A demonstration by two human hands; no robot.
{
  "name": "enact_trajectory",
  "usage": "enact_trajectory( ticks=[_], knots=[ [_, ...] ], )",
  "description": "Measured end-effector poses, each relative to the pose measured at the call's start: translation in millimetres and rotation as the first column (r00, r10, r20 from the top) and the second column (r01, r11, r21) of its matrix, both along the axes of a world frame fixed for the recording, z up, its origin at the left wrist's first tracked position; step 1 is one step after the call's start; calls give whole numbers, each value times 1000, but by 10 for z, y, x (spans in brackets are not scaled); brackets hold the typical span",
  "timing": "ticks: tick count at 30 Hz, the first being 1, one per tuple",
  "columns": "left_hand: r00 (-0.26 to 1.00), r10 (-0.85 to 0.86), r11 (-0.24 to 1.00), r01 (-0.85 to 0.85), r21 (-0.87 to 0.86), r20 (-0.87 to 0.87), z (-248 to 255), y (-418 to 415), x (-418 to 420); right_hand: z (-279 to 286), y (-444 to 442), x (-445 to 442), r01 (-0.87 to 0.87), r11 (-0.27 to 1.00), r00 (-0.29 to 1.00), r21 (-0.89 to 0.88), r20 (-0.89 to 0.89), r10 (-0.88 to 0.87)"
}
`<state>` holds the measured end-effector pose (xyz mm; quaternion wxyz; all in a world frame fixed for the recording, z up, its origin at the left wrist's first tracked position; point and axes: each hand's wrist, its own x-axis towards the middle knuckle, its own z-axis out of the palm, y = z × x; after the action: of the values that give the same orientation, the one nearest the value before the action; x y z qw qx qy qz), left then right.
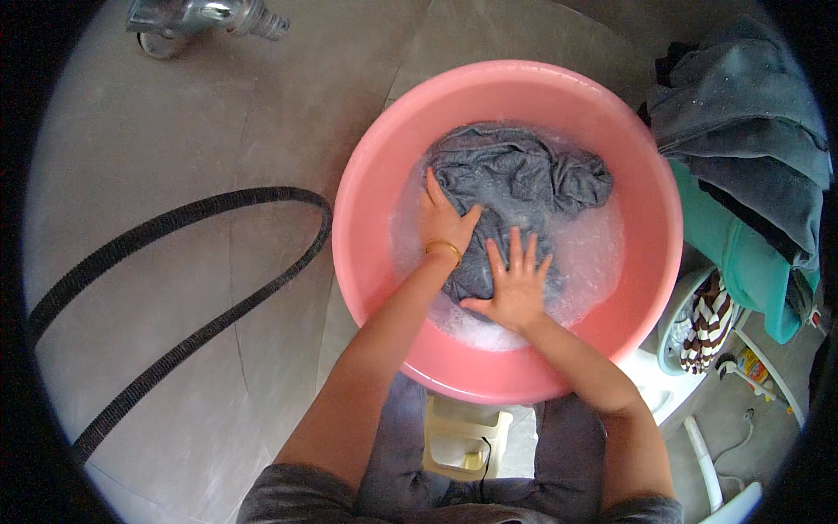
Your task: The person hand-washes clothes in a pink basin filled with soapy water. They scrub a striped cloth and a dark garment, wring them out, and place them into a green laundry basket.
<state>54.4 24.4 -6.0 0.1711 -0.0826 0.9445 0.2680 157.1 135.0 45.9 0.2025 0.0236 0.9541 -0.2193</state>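
A soaked dark grey garment (501,164) lies bunched in cloudy, sudsy water inside a round pink plastic basin (504,376). My left hand (447,221), with a gold bangle at its wrist, rests at the garment's left edge. Its thumb and index finger are spread, and the other fingers are partly lost in the murky water. Lower and to the right, my right hand (517,281) lies flat over the near part of the garment with all its fingers fanned out. Neither hand grips the cloth. Part of the garment is hidden under water and foam.
Dark clothes (746,131) hang over a green plastic tub (753,255) at the right. Below stands a bowl (669,354) with brown-and-white striped cloth (707,327). A black ribbed hose (196,219) loops at the left; a chrome tap (209,16) juts in above. A cream plastic stool (458,468) shows between my legs.
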Motion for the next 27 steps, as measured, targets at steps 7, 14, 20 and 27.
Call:
enact_trajectory(
  ticks=[7, 14, 20, 27],
  knots=[
    [987, -43, 979, 72, -189, 152, -15, -7, -121, -189, 449, -430, -259, 966, 949, -10, 182, 257],
    [693, 155, 70, -718, 692, 704, -113, -60, -24, 183, 246, -392, 107, 846, 925, -522, -261, -277],
    [449, -407, -95, -887, 452, 795, -1, -193, -159, 337, -279, -321, -288, 880, 892, -378, -440, 103],
    [641, -207, 291, -681, 672, 739, 504, -304, -257, 120, 424, -147, -132, 894, 990, -428, -94, 101]
  ],
)
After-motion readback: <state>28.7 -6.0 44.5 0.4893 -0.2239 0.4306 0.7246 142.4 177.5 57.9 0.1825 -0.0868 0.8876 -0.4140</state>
